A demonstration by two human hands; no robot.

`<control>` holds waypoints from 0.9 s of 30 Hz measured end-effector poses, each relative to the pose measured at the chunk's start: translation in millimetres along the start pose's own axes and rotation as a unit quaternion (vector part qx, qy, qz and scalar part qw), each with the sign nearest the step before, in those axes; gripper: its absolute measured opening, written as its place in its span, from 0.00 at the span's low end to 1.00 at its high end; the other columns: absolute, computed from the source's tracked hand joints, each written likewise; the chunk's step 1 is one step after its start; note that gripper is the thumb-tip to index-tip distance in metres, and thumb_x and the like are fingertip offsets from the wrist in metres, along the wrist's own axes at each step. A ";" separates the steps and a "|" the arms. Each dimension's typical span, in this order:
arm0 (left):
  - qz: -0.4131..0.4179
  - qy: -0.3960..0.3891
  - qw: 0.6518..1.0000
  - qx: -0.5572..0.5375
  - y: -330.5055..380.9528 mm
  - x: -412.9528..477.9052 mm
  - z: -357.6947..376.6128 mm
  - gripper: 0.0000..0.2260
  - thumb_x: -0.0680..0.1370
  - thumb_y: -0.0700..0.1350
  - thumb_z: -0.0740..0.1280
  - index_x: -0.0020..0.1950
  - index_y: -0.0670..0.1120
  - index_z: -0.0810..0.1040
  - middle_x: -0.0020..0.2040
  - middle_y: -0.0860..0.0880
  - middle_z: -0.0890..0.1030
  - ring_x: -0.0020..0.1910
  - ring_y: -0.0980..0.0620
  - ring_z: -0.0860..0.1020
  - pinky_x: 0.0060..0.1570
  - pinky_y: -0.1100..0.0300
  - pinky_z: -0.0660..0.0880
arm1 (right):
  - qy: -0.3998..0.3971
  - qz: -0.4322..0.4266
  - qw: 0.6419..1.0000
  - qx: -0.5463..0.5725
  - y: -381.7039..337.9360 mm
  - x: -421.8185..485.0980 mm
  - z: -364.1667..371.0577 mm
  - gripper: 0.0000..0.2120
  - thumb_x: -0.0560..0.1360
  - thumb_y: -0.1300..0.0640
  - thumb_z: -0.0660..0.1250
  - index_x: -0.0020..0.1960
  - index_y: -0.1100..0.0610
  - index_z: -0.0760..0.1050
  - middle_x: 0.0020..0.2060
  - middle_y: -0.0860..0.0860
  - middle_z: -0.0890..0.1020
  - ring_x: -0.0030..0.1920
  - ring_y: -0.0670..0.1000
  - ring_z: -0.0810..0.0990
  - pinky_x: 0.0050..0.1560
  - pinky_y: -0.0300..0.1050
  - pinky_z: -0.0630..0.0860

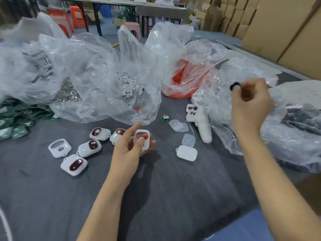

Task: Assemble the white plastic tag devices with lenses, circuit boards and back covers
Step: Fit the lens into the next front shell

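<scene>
Presently we find the left hand (132,145) gripping a white shell (142,139), window seemingly empty, over the table (173,188). The right hand (250,100) pinches a dark lens (234,86), well apart; we judge lens-fitting next, needing square alignment.

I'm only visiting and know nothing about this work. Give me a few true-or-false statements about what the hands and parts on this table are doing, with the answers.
1. The left hand holds a white tag shell with a red-rimmed opening. True.
2. The right hand rests flat on the table. False: it is raised and pinches a small dark piece.
3. A bag of orange parts lies on the far side of the table. True.
4. The green circuit board sits inside the held shell. False: it lies apart on the grey cloth.
5. Several other tags lie left of the left hand. True.
</scene>
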State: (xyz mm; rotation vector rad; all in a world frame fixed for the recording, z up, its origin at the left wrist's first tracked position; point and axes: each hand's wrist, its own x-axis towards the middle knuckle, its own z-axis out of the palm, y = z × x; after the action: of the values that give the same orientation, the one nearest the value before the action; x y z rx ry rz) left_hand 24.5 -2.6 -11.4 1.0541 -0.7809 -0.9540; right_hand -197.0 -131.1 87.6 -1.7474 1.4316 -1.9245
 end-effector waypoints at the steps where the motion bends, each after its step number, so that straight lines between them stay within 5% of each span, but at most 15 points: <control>1: -0.001 -0.002 1.000 0.003 0.2 -0.1 -0.2 0.17 0.81 0.35 0.59 0.59 0.56 0.77 0.53 0.43 0.81 0.48 0.45 0.84 0.48 0.60 0.79 | -0.091 0.046 0.991 0.090 -15.7 -24.0 15.2 0.06 0.72 0.59 0.67 0.40 0.48 0.73 0.32 0.44 0.79 0.32 0.44 0.78 0.38 0.38 0.76; 3: 0.001 -0.003 1.000 0.005 1.2 -1.0 -0.7 0.17 0.81 0.35 0.59 0.59 0.55 0.77 0.53 0.43 0.81 0.49 0.44 0.84 0.48 0.60 0.79 | -0.290 0.142 0.922 0.213 -36.0 -69.8 45.2 0.10 0.72 0.65 0.69 0.41 0.49 0.77 0.32 0.47 0.81 0.31 0.49 0.80 0.35 0.42 0.79; 5: 0.008 0.006 1.000 0.016 1.8 -2.0 -1.6 0.16 0.81 0.35 0.60 0.61 0.53 0.77 0.53 0.43 0.82 0.51 0.45 0.83 0.49 0.57 0.79 | -0.391 0.173 0.871 0.244 -42.4 -102.2 67.2 0.10 0.73 0.68 0.69 0.43 0.54 0.79 0.34 0.51 0.83 0.33 0.51 0.81 0.37 0.43 0.80; 10: 0.036 0.050 0.995 0.077 2.1 -1.2 -2.1 0.14 0.81 0.36 0.62 0.62 0.51 0.77 0.52 0.44 0.83 0.52 0.42 0.82 0.51 0.51 0.79 | -0.409 0.257 0.803 0.349 -29.4 -119.9 76.8 0.12 0.73 0.71 0.67 0.42 0.54 0.80 0.37 0.54 0.83 0.36 0.51 0.82 0.40 0.42 0.80; 15: 0.056 0.062 0.992 0.097 8.2 -2.5 2.9 0.14 0.80 0.34 0.61 0.47 0.51 0.80 0.43 0.51 0.83 0.38 0.49 0.83 0.33 0.64 0.75 | -0.405 0.198 0.820 0.352 -21.1 -116.8 76.4 0.17 0.70 0.73 0.69 0.40 0.50 0.79 0.44 0.46 0.83 0.49 0.47 0.82 0.53 0.40 0.77; 19: 0.039 0.061 0.992 0.102 7.7 -1.4 3.3 0.16 0.79 0.32 0.60 0.42 0.49 0.81 0.42 0.48 0.82 0.39 0.46 0.83 0.33 0.65 0.75 | -0.412 0.142 0.848 0.302 -19.8 -116.8 77.1 0.16 0.69 0.73 0.70 0.41 0.53 0.77 0.38 0.43 0.81 0.42 0.43 0.81 0.49 0.35 0.75; 24: 0.051 0.044 0.994 0.088 8.7 -2.7 5.6 0.07 0.76 0.48 0.65 0.44 0.48 0.81 0.40 0.49 0.82 0.39 0.52 0.82 0.35 0.64 0.75 | -0.395 -0.008 0.894 0.212 -21.4 -118.1 73.0 0.17 0.70 0.73 0.68 0.43 0.50 0.77 0.42 0.51 0.79 0.45 0.49 0.80 0.49 0.42 0.77; 27: 0.065 0.055 0.991 0.100 7.0 -2.9 4.4 0.04 0.77 0.44 0.67 0.44 0.46 0.80 0.37 0.52 0.82 0.37 0.58 0.80 0.35 0.66 0.76 | -0.411 0.031 0.878 0.242 -24.0 -119.8 71.0 0.17 0.69 0.75 0.66 0.44 0.54 0.77 0.42 0.50 0.81 0.46 0.48 0.81 0.50 0.39 0.77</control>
State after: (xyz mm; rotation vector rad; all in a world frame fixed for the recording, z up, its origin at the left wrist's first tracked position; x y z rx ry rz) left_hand 21.3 0.0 -3.6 1.2033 -0.8545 -0.7104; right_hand -90.9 -74.4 13.4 -1.8535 0.6166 -1.0942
